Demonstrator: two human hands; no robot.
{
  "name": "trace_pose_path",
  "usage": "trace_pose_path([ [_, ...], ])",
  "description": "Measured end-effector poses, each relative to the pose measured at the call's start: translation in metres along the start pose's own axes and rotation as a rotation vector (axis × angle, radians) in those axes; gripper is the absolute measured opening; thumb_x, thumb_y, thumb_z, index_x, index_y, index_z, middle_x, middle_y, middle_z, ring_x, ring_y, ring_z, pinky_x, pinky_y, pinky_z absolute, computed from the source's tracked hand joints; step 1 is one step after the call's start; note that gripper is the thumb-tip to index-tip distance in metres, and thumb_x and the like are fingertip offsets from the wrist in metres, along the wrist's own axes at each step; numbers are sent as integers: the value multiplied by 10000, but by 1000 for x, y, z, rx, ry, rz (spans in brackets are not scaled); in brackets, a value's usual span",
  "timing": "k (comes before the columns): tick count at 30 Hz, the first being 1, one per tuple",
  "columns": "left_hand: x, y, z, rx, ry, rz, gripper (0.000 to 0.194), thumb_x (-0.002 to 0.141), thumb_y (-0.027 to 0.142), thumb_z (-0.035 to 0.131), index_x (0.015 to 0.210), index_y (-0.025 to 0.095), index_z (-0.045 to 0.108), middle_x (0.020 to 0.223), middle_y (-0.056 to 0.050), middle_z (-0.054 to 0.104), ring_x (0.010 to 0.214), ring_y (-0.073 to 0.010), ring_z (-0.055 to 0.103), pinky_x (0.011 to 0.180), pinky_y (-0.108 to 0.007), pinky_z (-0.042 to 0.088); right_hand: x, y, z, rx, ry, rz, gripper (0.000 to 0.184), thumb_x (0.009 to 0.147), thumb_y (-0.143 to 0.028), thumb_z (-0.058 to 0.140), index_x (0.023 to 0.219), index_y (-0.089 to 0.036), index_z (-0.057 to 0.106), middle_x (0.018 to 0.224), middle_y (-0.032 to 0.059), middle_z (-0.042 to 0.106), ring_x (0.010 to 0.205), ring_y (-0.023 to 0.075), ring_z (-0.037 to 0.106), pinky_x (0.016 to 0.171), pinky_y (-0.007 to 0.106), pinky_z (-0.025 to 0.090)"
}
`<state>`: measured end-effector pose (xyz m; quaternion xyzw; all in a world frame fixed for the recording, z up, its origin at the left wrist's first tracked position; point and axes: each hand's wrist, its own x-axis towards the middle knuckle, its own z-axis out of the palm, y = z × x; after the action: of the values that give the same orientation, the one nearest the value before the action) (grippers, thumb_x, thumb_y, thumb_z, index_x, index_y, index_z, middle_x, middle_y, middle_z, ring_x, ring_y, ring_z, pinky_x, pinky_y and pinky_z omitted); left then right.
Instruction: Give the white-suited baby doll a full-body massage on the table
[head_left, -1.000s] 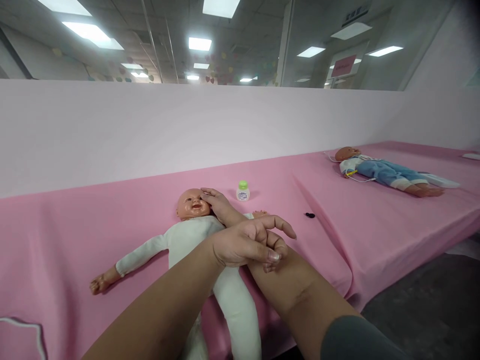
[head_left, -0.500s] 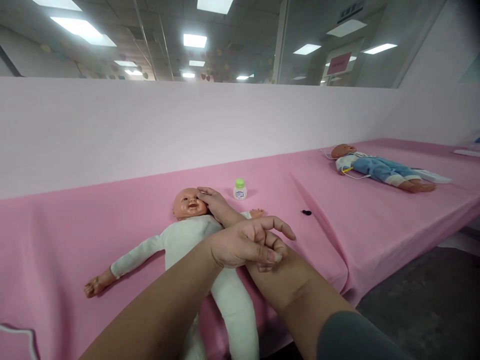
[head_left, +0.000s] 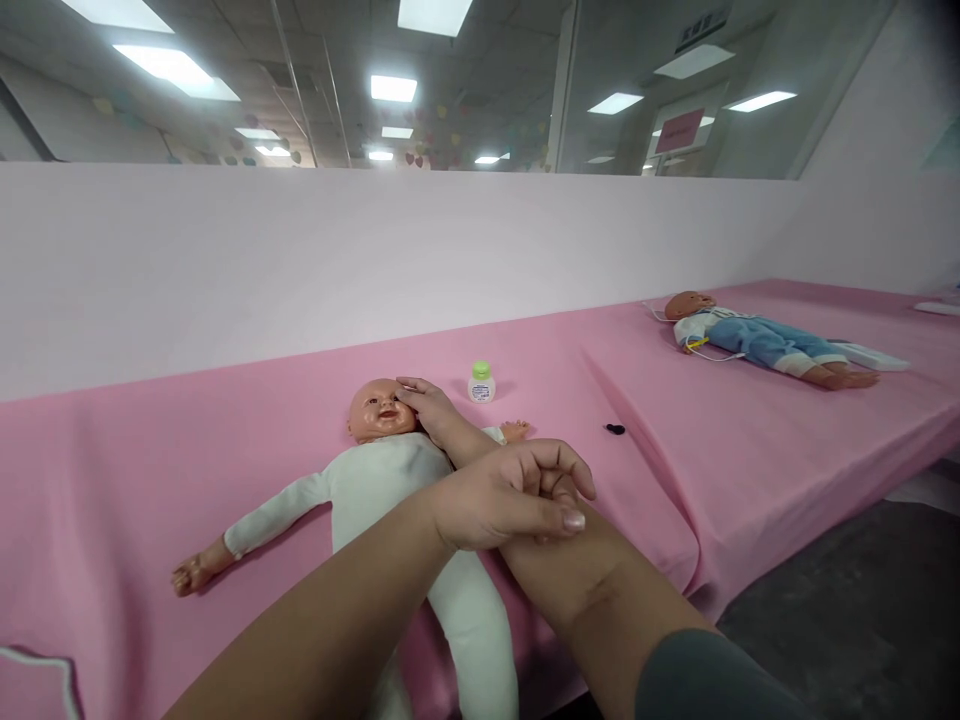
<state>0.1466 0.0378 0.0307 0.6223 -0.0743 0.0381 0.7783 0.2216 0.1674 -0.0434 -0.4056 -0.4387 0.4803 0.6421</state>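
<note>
A baby doll (head_left: 382, 465) in a white suit lies on its back on the pink-covered bed, face up, arms spread. Against the side of its head rests my right hand (head_left: 431, 408), fingers extended over the cheek and temple near the eye. My left hand (head_left: 517, 495) crosses over my right forearm, its fingers loosely curled and thumb stretched out, with nothing visible in it. Whether it touches the forearm I cannot tell. My arms hide part of the doll's trunk and legs. A small bottle with a green cap (head_left: 481, 383) stands beyond the doll's outstretched hand.
A small black object (head_left: 614, 429) lies right of the bottle. On the adjoining pink bed (head_left: 787, 440) lies a second doll (head_left: 757, 335) in blue trousers, with thin tubing and a yellow piece. A white cord (head_left: 37, 660) is at lower left. A white wall (head_left: 300, 260) with windows stands behind.
My left hand has shifted slightly to the right and turned a little, its thumb now reaching farther out. My right hand stays on the doll's head.
</note>
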Motion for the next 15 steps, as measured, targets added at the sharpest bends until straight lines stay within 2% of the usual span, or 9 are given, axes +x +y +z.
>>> trace_pose_path([
  [2,-1,4,11,99,7,27,204,778,105,806,879,172,643,687,46,536,601,-70,447,552,-179,369,-5,-5,1,10,-3,14,482,857,-507,740,1298,-327,668,1383,4,669,1286,229,617,1155,417,463],
  [5,-6,14,33,274,-34,1,252,681,-26,674,793,187,600,722,47,556,604,-72,474,532,-185,366,-5,-8,4,3,33,32,440,844,-463,748,1254,-315,688,1343,6,691,1261,233,630,1148,417,470],
  [7,-10,22,47,383,-64,-12,275,652,-37,629,802,193,611,773,43,588,623,-79,521,542,-189,404,-2,-8,6,-6,50,35,416,825,-420,757,1216,-289,700,1336,19,694,1265,236,629,1149,402,469],
  [9,-14,31,56,482,-35,16,234,716,9,656,859,193,662,848,18,652,716,-110,608,623,-213,484,-1,-8,7,8,51,32,409,829,-423,739,1207,-272,699,1327,31,697,1265,239,635,1147,394,473],
  [10,-17,35,58,526,16,38,182,774,50,664,887,191,688,891,-4,690,791,-136,651,693,-237,522,-1,-8,7,12,44,37,420,839,-440,726,1224,-277,692,1327,29,696,1261,239,640,1144,398,477],
  [12,-23,40,53,599,189,66,107,892,135,631,909,184,725,928,-43,742,886,-173,691,796,-281,553,-3,-8,5,-6,35,57,446,845,-467,722,1256,-298,679,1339,23,691,1246,238,651,1136,413,487],
  [15,-39,41,24,656,523,60,182,966,282,617,864,182,730,817,-48,735,774,-172,683,763,-302,568,-3,-7,4,-55,49,49,459,822,-416,765,1253,-281,684,1333,34,692,1235,234,655,1137,401,484],
])
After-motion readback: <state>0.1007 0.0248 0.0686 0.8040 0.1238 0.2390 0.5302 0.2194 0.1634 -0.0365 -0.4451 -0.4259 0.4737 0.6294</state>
